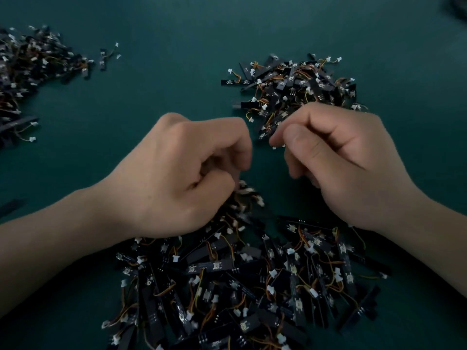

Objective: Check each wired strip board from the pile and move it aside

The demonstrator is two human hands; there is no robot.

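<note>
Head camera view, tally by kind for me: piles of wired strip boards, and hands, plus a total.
Piles of wired strip boards: 3 (near pile, far right pile, left pile)
Hands: 2 (left hand, right hand)
Total: 5
Dark shape at top right: too cropped to count.

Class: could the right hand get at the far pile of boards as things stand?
Probably yes: the right hand is at the near edge of the far pile, nothing between them.

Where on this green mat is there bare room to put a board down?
Bare mat lies between the left pile and the right pile, and along the top. Crowded: the near pile at the bottom.
</note>
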